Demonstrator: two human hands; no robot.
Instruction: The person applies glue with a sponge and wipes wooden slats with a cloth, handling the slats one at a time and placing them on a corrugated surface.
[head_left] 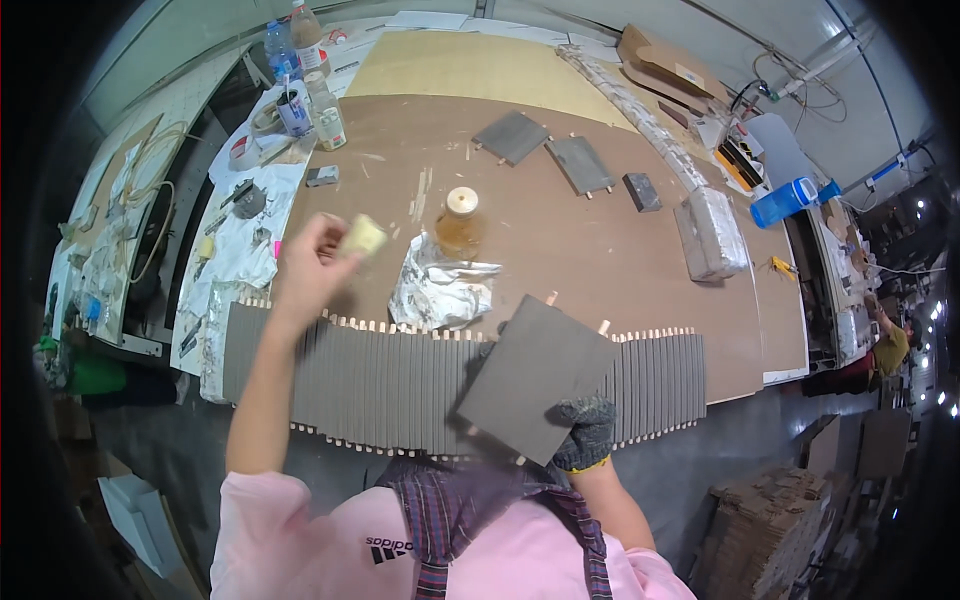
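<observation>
My left hand [318,250] is bare and raised over the table, its fingers pinching a small pale yellow sponge [364,236]. In a grey knit glove, my right hand [586,430] grips the lower right edge of a flat grey panel [540,380]. That panel is tilted, and short wooden pegs stick out of its ends. Below it, a long row of similar grey panels [385,390] stands on edge along the table's near side, pegs showing at both ends. Beyond the row are a crumpled white cloth [440,290] and a bottle of amber liquid [460,232] with a white cap.
Two grey pegged panels [580,165] lie flat farther back, beside a small dark block [642,192]. A wrapped white block [710,235] sits at the right. Bottles [325,110] and a can [294,112] stand at the back left. Stacked cardboard [765,530] rests on the floor.
</observation>
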